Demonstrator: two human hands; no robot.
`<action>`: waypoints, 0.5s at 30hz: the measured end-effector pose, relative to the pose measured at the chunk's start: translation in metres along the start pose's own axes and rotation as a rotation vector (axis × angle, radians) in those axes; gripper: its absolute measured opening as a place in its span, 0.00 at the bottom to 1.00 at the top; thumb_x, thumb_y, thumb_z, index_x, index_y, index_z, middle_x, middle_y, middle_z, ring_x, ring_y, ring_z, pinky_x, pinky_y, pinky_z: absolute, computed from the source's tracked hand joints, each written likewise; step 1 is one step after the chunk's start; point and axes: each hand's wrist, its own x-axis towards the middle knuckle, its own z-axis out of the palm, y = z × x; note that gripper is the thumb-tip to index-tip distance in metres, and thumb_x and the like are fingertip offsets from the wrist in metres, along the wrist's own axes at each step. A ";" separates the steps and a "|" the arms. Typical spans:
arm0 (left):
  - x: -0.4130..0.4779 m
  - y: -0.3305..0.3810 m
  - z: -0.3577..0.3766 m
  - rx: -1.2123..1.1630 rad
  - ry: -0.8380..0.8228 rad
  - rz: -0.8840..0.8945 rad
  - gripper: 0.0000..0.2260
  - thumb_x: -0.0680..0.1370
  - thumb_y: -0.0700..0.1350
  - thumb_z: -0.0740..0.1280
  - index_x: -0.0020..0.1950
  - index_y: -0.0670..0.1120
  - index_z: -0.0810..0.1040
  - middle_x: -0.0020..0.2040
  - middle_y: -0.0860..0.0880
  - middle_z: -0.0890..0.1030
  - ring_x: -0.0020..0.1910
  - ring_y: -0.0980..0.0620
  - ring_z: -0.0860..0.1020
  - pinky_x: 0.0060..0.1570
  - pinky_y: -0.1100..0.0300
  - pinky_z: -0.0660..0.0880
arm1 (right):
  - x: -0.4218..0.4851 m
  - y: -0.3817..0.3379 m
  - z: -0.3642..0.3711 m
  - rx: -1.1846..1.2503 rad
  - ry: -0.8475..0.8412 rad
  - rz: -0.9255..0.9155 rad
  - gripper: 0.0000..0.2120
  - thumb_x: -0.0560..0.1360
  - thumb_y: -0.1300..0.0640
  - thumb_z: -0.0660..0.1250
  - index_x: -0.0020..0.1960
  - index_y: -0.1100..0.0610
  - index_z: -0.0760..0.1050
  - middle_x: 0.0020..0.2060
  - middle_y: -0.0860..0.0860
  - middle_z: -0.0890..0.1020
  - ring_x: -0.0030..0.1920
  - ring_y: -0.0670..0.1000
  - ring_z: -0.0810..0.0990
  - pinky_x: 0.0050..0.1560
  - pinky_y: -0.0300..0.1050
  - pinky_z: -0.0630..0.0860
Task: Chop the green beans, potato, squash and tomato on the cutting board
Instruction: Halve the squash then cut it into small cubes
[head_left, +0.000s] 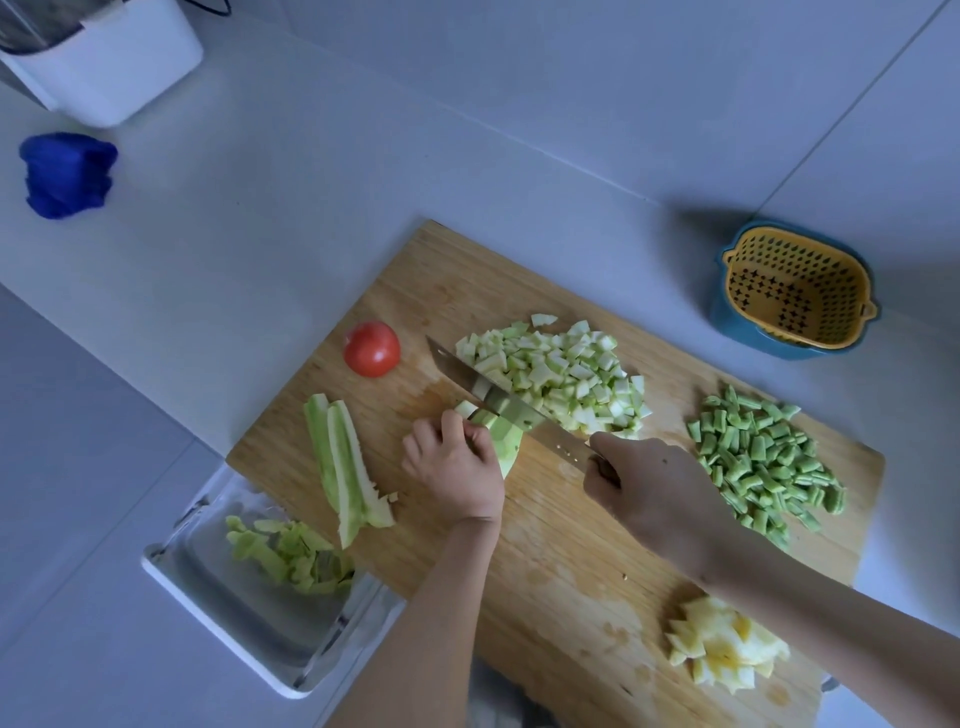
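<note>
Lying slantwise on the white counter, the cutting board (545, 545) carried all the work. At its far middle sat the heap of diced squash (561, 379), at the right the chopped green beans (763, 457), and at the near right the cut potato (722, 649). Two long squash strips (348, 467) waited at the left, and the tomato (372, 348) stood whole at the far left. The step in hand seemed to be the squash. The left hand (457, 467) held a squash piece (501, 434) under curled fingers, and the right hand (654, 499) was clamped round the handle of the knife (545, 428), whose blade lay across that piece. The next move would probably call for a straight downward cut, with the left fingertips kept back from the blade. The strips and then the tomato would be left to do.
</note>
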 end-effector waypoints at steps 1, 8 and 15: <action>0.001 0.000 0.000 0.001 -0.008 -0.007 0.04 0.69 0.40 0.63 0.38 0.40 0.76 0.39 0.40 0.74 0.39 0.41 0.73 0.40 0.49 0.70 | 0.001 0.001 -0.001 -0.009 -0.015 -0.004 0.09 0.76 0.56 0.58 0.37 0.56 0.67 0.26 0.50 0.73 0.25 0.49 0.67 0.28 0.45 0.63; 0.000 0.000 0.001 0.018 0.004 0.017 0.03 0.69 0.39 0.62 0.37 0.41 0.75 0.38 0.41 0.73 0.39 0.42 0.72 0.40 0.50 0.70 | 0.018 -0.004 0.013 -0.030 -0.058 -0.027 0.10 0.76 0.58 0.57 0.36 0.55 0.64 0.26 0.46 0.68 0.25 0.45 0.62 0.26 0.39 0.57; 0.001 -0.001 0.003 -0.007 -0.012 0.008 0.01 0.67 0.37 0.65 0.37 0.41 0.74 0.37 0.41 0.73 0.39 0.41 0.72 0.40 0.48 0.70 | -0.001 0.003 0.007 -0.054 0.019 -0.033 0.11 0.75 0.57 0.59 0.35 0.52 0.63 0.22 0.46 0.66 0.22 0.44 0.61 0.24 0.39 0.54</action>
